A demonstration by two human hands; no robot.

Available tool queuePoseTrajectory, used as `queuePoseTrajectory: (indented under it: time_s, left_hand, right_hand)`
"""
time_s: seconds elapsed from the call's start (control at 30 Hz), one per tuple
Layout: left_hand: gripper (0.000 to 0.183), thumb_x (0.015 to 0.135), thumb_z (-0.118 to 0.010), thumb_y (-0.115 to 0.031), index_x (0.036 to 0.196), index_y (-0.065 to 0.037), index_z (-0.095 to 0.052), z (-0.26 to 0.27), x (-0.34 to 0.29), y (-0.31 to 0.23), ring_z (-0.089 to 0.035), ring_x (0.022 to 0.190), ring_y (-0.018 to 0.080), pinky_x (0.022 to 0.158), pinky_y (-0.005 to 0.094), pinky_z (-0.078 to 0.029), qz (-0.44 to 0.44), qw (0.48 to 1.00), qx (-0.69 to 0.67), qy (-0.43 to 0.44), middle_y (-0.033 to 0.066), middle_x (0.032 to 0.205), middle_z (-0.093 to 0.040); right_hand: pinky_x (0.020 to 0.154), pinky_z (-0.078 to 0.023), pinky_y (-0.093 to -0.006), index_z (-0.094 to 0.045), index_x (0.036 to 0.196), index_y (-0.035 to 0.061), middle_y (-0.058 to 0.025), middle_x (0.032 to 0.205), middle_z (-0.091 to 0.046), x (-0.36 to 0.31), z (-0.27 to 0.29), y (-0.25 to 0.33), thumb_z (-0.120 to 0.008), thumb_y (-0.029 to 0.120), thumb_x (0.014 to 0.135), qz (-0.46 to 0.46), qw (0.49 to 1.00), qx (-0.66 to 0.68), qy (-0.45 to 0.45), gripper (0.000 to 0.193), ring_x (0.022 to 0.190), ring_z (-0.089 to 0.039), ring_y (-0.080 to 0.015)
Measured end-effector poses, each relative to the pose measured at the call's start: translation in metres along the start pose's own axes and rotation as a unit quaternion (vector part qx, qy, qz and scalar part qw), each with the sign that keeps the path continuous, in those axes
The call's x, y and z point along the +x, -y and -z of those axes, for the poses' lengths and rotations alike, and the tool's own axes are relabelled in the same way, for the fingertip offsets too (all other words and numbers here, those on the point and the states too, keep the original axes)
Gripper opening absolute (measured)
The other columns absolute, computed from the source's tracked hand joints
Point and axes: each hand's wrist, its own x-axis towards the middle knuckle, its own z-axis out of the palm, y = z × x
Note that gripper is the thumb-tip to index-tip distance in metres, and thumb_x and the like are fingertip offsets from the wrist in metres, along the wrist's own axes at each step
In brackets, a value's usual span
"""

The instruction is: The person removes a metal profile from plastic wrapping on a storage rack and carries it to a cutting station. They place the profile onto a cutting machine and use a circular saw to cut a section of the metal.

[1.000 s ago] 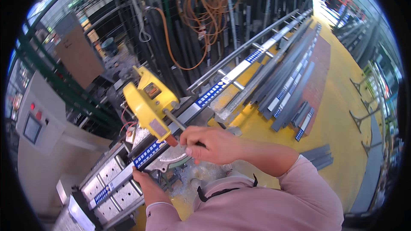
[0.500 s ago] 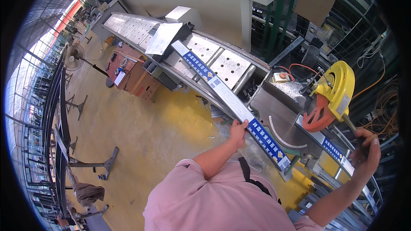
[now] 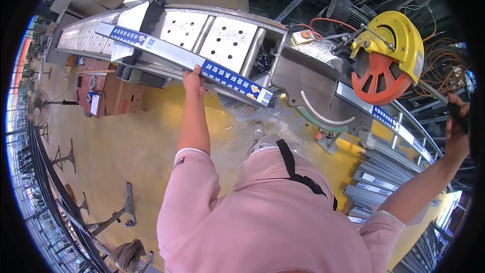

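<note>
Profile w/ blue labels (image 3: 174, 55) slants over roller table's (image 3: 230, 40) near edge, R end out over yellow floor (image 3: 166, 141), gap to saw's red guard (image 3: 380, 62); your L hand (image 3: 194, 82) pinches its near edge, R hand (image 3: 457, 121) wraps black handle (image 3: 456, 113)

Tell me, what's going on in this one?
The person's left hand holds a bar with blue-and-white film, slanting over the bench. The right hand grips the lever of the saw, whose head is raised above its base. A second bar runs off to the right, past the saw.
</note>
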Motion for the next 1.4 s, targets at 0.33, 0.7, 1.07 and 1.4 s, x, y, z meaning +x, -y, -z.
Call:
queuePoseTrajectory:
  time_s: [0.33,0.7,1.07,1.4]
  left_hand:
    - [0.036,0.095,-0.064,-0.005,0.125,0.003,-0.045,-0.007,0.038,0.012,-0.063,0.095,0.0250,0.077,0.0393,-0.055,0.036,0.998,0.005,-0.054,0.0145,0.113,-0.060]
    - [0.011,0.092,-0.066,-0.012,0.096,-0.001,-0.063,-0.016,0.009,0.018,-0.056,0.058,0.0174,0.051,0.0319,-0.043,-0.015,0.967,0.053,-0.250,0.0070,0.078,-0.063]
    - [0.015,0.092,-0.065,-0.014,0.106,-0.008,-0.064,-0.125,-0.280,0.211,-0.067,0.083,0.0146,0.072,0.0292,-0.052,0.229,0.915,0.224,0.245,0.0040,0.094,-0.069]
    - [0.028,0.095,-0.067,-0.021,0.115,-0.004,-0.056,-0.273,-0.346,0.299,-0.065,0.085,0.0159,0.075,0.0301,-0.055,0.234,0.937,0.127,0.228,0.0052,0.100,-0.066]
  right_hand:
    - [0.063,-0.045,-0.0274,-0.049,0.133,0.0058,-0.0256,0.137,-0.053,-0.015,-0.016,-0.006,-0.047,0.063,0.095,0.039,0.997,0.061,-0.010,0.069,0.081,-0.060,-0.0162]
    - [0.052,-0.049,-0.0229,-0.060,0.105,0.0130,-0.0014,0.088,-0.068,-0.099,0.083,-0.458,-0.064,0.037,0.097,-0.489,0.812,0.206,-0.242,0.026,0.067,-0.063,-0.0129]
    - [0.042,-0.034,-0.0238,-0.058,0.097,0.0151,0.0014,0.064,-0.050,-0.105,0.135,-0.598,-0.057,0.034,0.102,-0.453,0.766,0.293,-0.349,0.019,0.052,-0.046,-0.0098]
    - [0.048,-0.035,-0.0230,-0.059,0.104,0.0135,0.0008,0.073,-0.056,-0.130,-0.118,-0.445,-0.055,0.030,0.102,-0.506,0.724,0.445,-0.144,0.017,0.058,-0.047,-0.0093]
